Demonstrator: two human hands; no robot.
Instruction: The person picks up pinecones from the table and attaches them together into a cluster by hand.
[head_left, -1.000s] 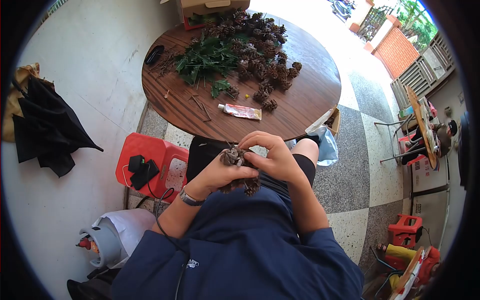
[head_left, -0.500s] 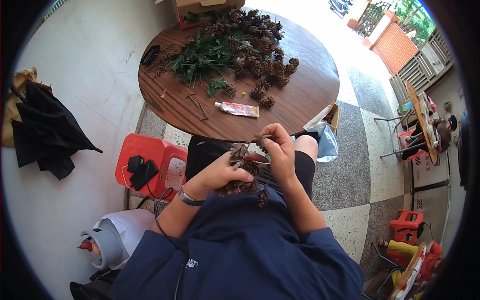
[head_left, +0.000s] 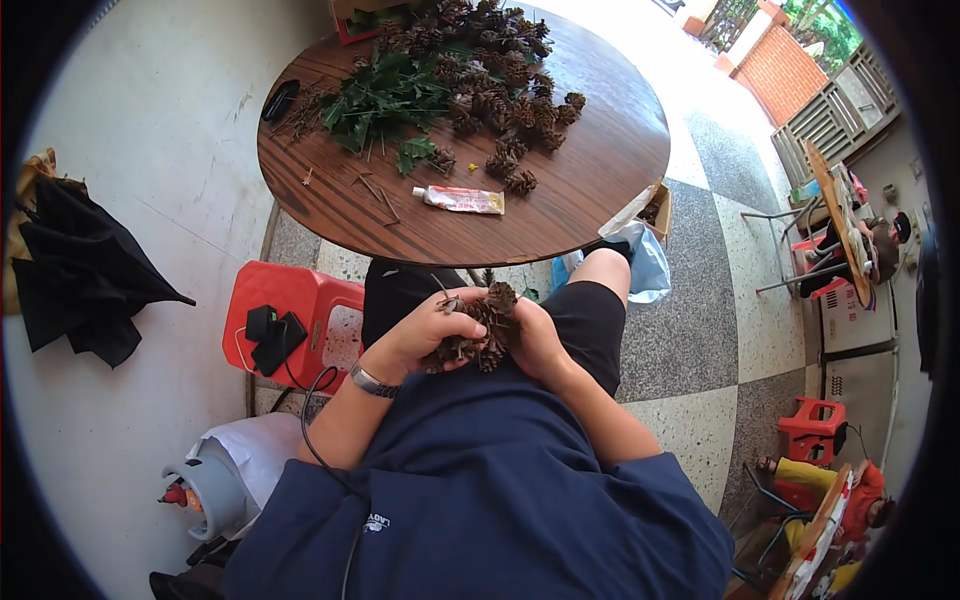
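Note:
A bunch of brown pine cones (head_left: 487,322) is held over my lap, just short of the table's near edge. My left hand (head_left: 430,335) wraps the bunch from the left, its thumb lying across the cones. On the other side my right hand (head_left: 537,340) closes against the bunch, and most of its fingers are hidden behind it. On the round wooden table (head_left: 330,215) lies a pile of loose pine cones (head_left: 510,105). Green artificial leaves (head_left: 390,100) are heaped to its left. A red and white glue tube (head_left: 460,199) lies nearer to me.
A red stool (head_left: 285,310) with a phone and charger stands at my left. A cable runs along my left arm. An open box (head_left: 655,212) and a light blue bag (head_left: 642,265) are right of the table. Other people sit at tables on the far right.
My right hand has come down from the upper stems to the bunch's right side. The pine cones are gathered closer together, and the view has shifted slightly.

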